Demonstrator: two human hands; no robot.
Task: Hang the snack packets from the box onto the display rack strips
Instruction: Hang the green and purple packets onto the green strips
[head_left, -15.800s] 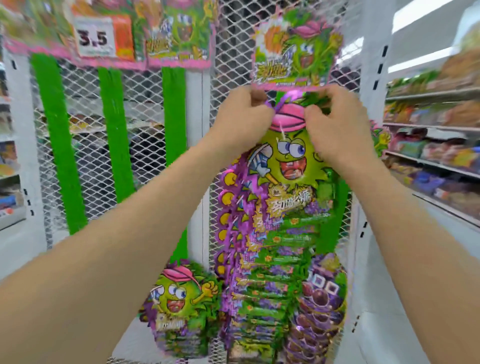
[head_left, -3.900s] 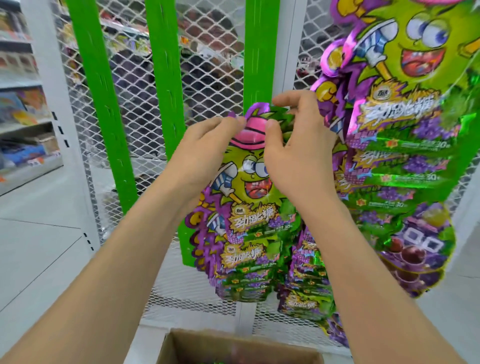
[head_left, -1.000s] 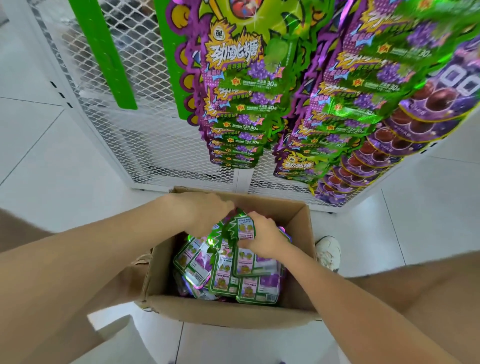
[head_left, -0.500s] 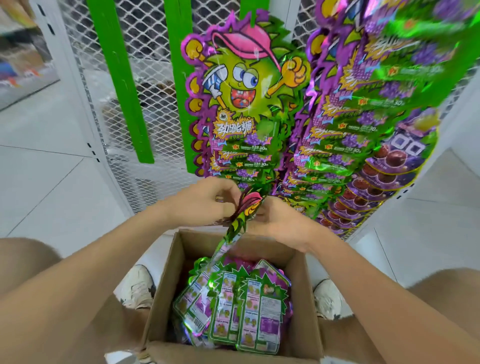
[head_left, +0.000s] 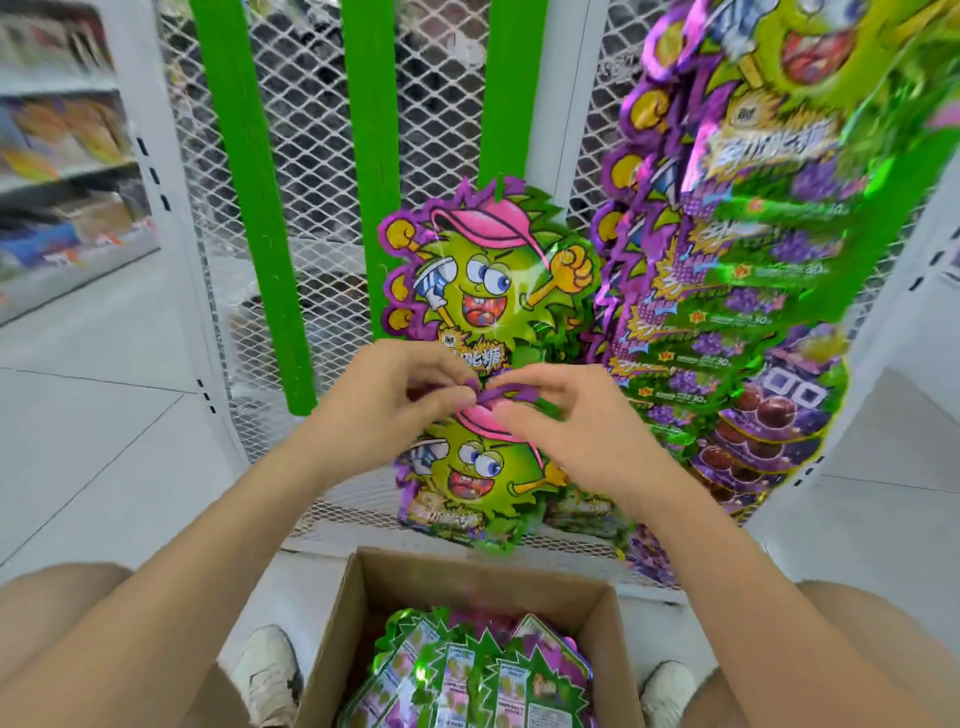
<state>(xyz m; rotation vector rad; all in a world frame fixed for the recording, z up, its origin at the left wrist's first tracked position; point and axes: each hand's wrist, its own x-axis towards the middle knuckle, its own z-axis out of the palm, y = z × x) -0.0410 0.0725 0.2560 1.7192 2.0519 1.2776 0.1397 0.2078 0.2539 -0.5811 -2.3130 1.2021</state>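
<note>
As it hangs above the open brown cardboard box (head_left: 483, 587), the green-and-purple cartoon-faced foil snack packet (head_left: 472, 483) is pinched at its top edge by left hand (head_left: 395, 395) and right hand (head_left: 566, 421), probably to hook it onto the flat green rack strip (head_left: 506, 104).

Blurred: shelves (head_left: 62, 156); cut off below: box (head_left: 483, 577); fingers (head_left: 530, 421) hide held packet (head_left: 470, 478) top.
</note>
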